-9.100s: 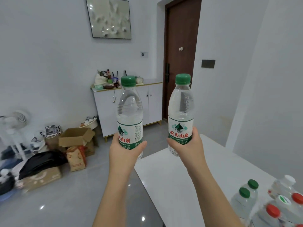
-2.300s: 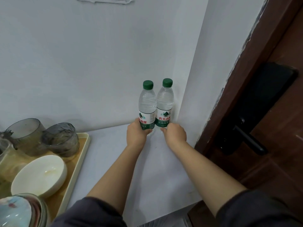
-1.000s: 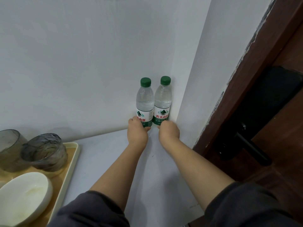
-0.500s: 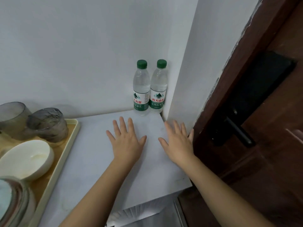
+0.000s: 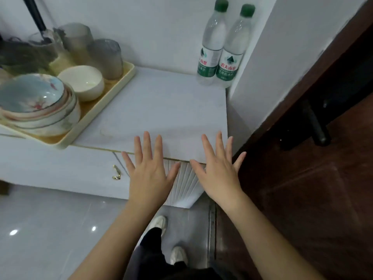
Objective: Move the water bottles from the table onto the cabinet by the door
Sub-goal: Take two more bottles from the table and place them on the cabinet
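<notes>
Two water bottles (image 5: 219, 45) standing upright, touching, tucked into the back right corner of the cabinet top (image 5: 161, 110), against the wall and beside the door frame. Resting free now, where a moment ago both bases were still being gripped; since then, hands withdrawn and the view pulled back and down. Meaning, likely, this pair delivered and a return trip to the table coming next, if more bottles are waiting there.

Hovering at the front edge of the cabinet: left hand (image 5: 149, 174) and right hand (image 5: 219, 172), palms down, fingers (image 5: 146, 144) spread wide, holding nothing, well apart from the bottles. Both forearms reaching forward from below.

Sitting further left on the cabinet: a cream tray (image 5: 105, 110) carrying stacked bowls (image 5: 38, 104), a white bowl (image 5: 82, 81) and grey cups (image 5: 105, 57). Showing on the right, the dark door (image 5: 323, 158).
</notes>
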Action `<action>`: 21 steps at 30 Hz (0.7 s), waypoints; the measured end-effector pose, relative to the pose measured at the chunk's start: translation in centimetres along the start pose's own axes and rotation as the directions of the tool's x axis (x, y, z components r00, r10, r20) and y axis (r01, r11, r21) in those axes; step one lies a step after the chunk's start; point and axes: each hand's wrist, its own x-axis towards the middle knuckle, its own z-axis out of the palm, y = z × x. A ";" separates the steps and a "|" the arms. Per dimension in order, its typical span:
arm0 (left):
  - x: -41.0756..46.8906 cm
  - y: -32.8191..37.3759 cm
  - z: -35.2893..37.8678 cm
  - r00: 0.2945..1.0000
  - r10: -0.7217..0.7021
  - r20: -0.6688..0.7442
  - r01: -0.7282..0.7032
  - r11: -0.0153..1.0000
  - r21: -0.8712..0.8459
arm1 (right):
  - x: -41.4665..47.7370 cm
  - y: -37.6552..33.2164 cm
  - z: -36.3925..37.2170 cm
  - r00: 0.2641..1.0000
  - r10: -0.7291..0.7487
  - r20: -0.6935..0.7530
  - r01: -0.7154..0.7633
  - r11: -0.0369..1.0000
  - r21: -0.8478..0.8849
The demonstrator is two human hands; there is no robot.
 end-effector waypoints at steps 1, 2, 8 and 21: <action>-1.5 -0.3 0.0 1.000 -0.029 -0.005 0.029 1.000 0.006 | -0.7 -0.2 0.3 1.000 -0.026 0.010 0.026 1.000 -0.011; -2.8 -0.6 0.1 0.998 -0.060 -0.004 0.060 0.998 0.008 | -1.3 -0.4 0.7 0.998 -0.055 0.015 0.055 0.998 -0.028; -9.1 -2.8 0.9 0.974 -0.222 0.037 0.220 0.974 0.050 | -4.5 -2.0 3.7 0.949 -0.284 0.133 0.302 0.943 -0.141; -20.2 -6.9 2.5 0.788 -0.525 0.322 0.526 0.846 0.093 | -8.4 -3.9 11.7 0.734 -0.438 0.519 0.615 0.753 -0.235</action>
